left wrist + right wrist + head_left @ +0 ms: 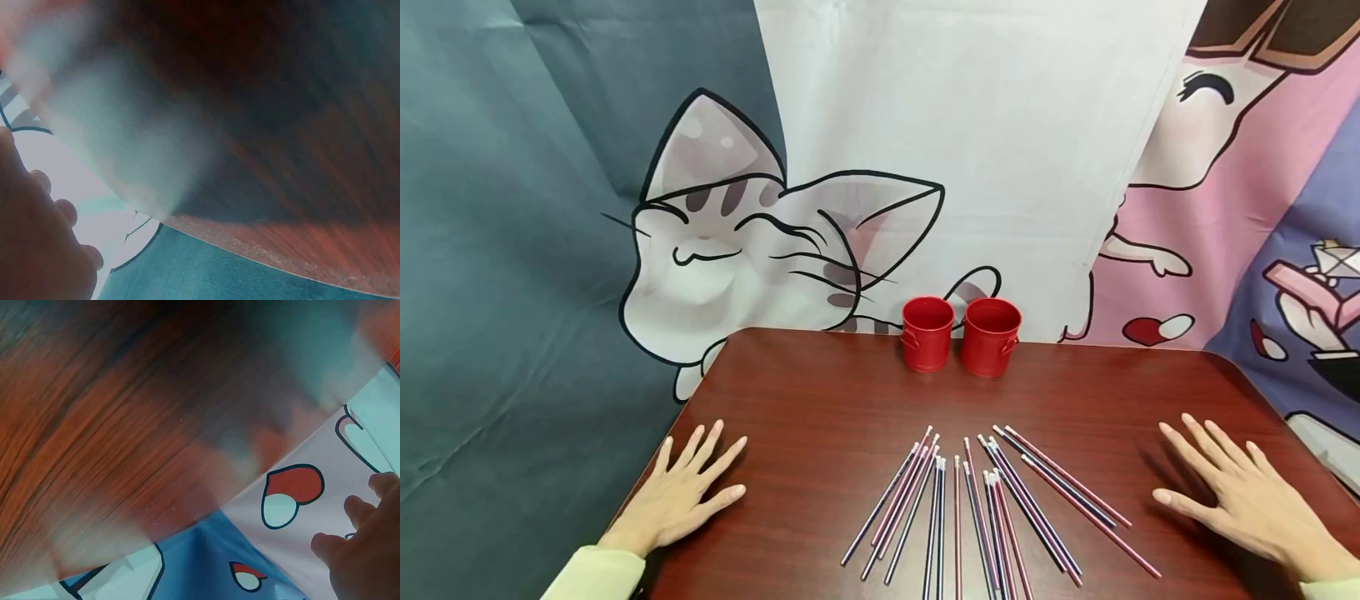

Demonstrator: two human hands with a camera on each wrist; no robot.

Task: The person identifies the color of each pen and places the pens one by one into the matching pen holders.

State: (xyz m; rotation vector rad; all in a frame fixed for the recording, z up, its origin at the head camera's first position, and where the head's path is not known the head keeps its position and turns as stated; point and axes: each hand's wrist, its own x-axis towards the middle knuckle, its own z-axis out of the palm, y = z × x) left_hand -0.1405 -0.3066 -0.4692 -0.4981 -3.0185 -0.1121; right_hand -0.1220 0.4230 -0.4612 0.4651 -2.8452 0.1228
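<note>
Many slim pencils with pale eraser ends, some dark blue (877, 506) and some pink (1070, 477), lie fanned out on the brown table (805, 408). Their eraser ends point toward the back. On the table's left side my left hand (679, 492) rests with fingers spread, apart from the pencils. My right hand (1240, 492) is spread likewise on the right side, holding nothing. In the left wrist view the left hand (47, 237) shows at the lower left; in the right wrist view the right hand (369, 544) fills the lower right corner.
Two red buckets, a left one (927, 335) and a right one (990, 337), stand side by side near the table's back edge. Behind the table hangs a cloth backdrop (1000, 125) printed with cartoon figures.
</note>
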